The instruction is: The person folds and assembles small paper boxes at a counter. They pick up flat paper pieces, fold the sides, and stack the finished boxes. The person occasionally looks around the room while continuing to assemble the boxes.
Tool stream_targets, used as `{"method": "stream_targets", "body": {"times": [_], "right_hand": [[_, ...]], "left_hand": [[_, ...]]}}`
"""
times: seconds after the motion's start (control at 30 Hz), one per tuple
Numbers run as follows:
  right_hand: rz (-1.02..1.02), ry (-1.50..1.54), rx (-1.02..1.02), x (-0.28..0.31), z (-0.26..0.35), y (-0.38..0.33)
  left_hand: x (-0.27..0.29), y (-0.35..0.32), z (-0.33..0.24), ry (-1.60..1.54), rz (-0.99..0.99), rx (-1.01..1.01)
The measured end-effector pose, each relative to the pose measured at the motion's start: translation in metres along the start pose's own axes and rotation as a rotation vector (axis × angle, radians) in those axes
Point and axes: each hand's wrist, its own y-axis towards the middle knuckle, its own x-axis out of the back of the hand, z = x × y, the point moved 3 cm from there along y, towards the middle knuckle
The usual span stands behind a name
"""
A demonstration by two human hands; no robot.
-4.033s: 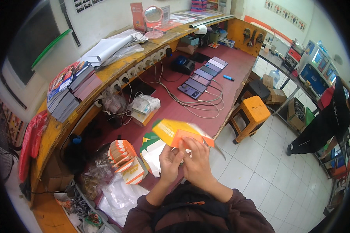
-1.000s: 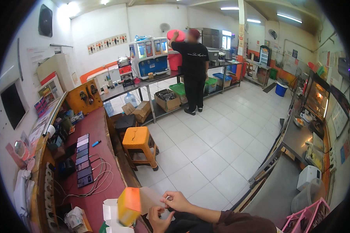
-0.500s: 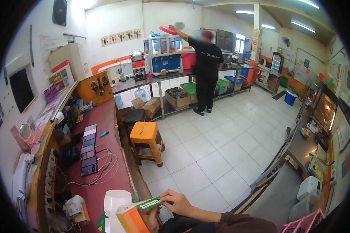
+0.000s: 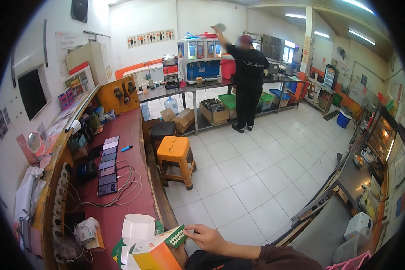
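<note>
at the near edge of a dark red counter (image 4: 130, 135), the right hand (image 4: 209, 237) pinches the green dotted flap of an orange and white carton (image 4: 155, 254), thumb and fingers pressed on its tip. the left hand is out of view. an open white box (image 4: 137, 227) lies just beside the carton; an orange stool (image 4: 177, 153) stands farther off.

The orange-and-white carton (image 4: 153, 254) runs off the lower edge, its base unseen. The left hand stays hidden behind it; whether it holds the carton cannot be told. The right hand (image 4: 209, 237) shows, its forearm cut by the frame. Small items along the dark red tabletop (image 4: 121, 211) are too small to identify.
</note>
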Motion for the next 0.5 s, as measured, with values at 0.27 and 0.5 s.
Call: {"method": "stream_targets", "body": {"times": [0.27, 0.5], "right_hand": [[0.071, -0.324, 0.166, -0.006, 0.004, 0.011], [-0.116, -0.225, 0.078, 0.021, -0.023, 0.028]], "left_hand": [[0.001, -0.001, 0.001, -0.336, -0.161, 0.112], [0.006, 0.029, -0.029, -1.346, 0.006, 0.483]]}}
